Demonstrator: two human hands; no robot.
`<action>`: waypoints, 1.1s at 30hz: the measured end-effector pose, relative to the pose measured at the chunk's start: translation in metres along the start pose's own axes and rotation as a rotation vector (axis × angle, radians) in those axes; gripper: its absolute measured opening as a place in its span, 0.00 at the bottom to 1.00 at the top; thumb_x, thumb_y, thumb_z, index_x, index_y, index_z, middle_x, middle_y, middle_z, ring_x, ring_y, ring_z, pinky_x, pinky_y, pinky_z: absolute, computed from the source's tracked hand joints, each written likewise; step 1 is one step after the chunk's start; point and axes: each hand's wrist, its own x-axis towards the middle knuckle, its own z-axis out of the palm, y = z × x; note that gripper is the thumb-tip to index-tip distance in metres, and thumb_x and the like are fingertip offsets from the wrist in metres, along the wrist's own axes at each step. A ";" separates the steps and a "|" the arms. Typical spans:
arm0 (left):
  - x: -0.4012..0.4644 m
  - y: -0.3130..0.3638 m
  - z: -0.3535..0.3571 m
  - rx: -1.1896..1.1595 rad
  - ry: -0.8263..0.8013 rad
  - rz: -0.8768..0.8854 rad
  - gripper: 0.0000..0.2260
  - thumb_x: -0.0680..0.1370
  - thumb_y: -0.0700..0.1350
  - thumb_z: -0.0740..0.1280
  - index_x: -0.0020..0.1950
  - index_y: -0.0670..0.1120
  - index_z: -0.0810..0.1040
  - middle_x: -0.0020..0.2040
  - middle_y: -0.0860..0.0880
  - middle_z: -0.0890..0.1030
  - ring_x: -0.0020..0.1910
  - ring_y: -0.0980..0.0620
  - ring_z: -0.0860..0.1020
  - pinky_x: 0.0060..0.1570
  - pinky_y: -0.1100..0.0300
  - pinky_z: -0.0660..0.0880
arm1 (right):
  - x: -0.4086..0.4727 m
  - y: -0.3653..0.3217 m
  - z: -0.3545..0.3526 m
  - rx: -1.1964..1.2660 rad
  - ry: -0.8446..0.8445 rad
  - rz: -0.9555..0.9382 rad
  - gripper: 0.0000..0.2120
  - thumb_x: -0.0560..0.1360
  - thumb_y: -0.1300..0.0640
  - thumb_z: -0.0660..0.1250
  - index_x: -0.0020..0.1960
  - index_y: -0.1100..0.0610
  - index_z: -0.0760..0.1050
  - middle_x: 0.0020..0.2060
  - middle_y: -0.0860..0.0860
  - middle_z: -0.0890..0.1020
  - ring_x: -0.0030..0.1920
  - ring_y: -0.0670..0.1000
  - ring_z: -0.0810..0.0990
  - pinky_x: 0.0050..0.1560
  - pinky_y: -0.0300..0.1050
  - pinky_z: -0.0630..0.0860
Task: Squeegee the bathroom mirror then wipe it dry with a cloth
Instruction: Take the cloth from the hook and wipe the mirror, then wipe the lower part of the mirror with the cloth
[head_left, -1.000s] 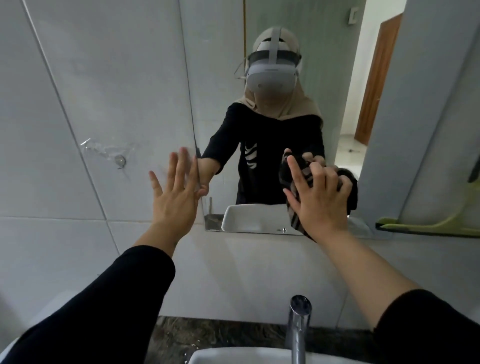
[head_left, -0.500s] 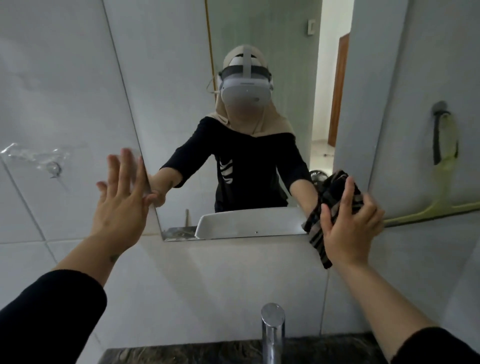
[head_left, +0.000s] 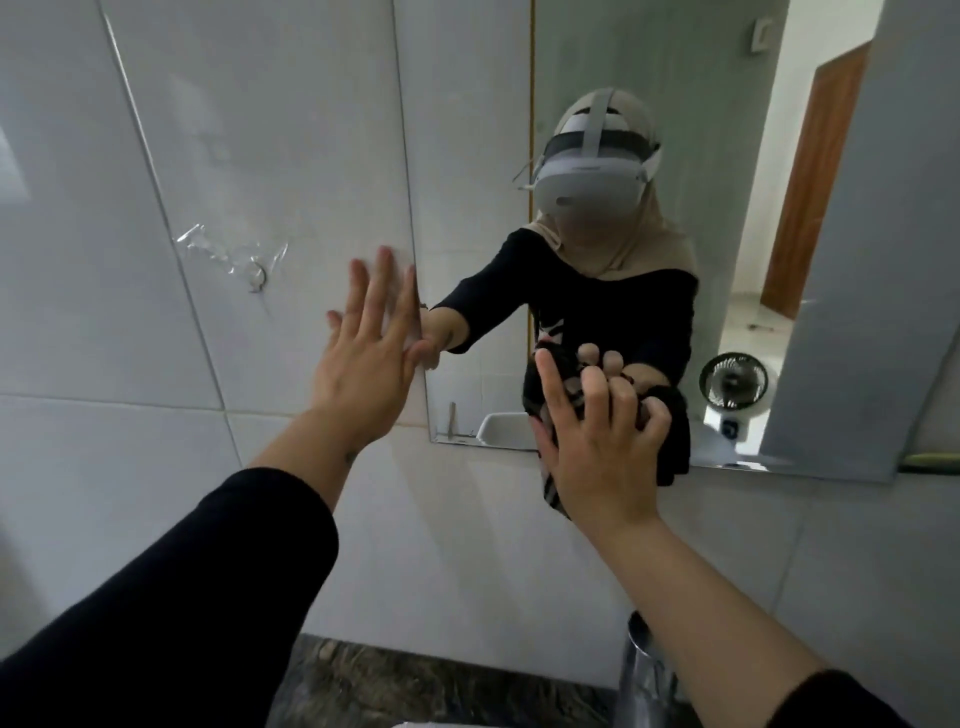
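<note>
The bathroom mirror (head_left: 727, 270) hangs on the white tiled wall, filling the upper right of the head view. My right hand (head_left: 597, 441) presses a dark striped cloth (head_left: 675, 436) flat against the mirror's lower edge. My left hand (head_left: 363, 358) lies open with fingers spread on the tile, its thumb touching the mirror's left edge. A sliver of the yellow-green squeegee (head_left: 930, 461) shows at the far right, below the mirror's lower right corner.
A chrome tap (head_left: 649, 670) rises at the bottom right above a dark stone counter (head_left: 415, 686). A clear wall hook (head_left: 254, 275) sticks to the tile left of my left hand. The mirror reflects a small fan and a wooden door.
My right hand has slid the cloth left along the mirror's lower edge, from its right corner toward the middle. My view swung left, so the squeegee is almost out of frame.
</note>
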 end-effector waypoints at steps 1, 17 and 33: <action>-0.001 0.001 -0.001 -0.012 0.006 0.001 0.29 0.81 0.56 0.48 0.74 0.53 0.32 0.74 0.50 0.29 0.74 0.47 0.30 0.73 0.42 0.43 | 0.003 -0.011 0.001 0.000 0.008 -0.031 0.29 0.78 0.43 0.58 0.76 0.49 0.57 0.58 0.57 0.65 0.55 0.57 0.67 0.51 0.58 0.68; -0.111 -0.069 -0.021 -0.603 -0.087 -0.400 0.16 0.82 0.49 0.55 0.69 0.58 0.69 0.72 0.55 0.67 0.74 0.55 0.58 0.72 0.55 0.55 | 0.028 -0.134 -0.018 0.456 -0.190 -0.397 0.29 0.75 0.45 0.52 0.75 0.49 0.54 0.53 0.52 0.64 0.51 0.55 0.67 0.52 0.55 0.63; -0.060 -0.118 -0.117 -0.753 0.213 -0.549 0.13 0.78 0.39 0.61 0.42 0.56 0.75 0.46 0.50 0.80 0.42 0.53 0.78 0.41 0.61 0.71 | 0.158 -0.178 -0.069 0.932 -0.156 -0.239 0.16 0.76 0.56 0.64 0.61 0.44 0.78 0.39 0.46 0.72 0.41 0.51 0.72 0.40 0.47 0.66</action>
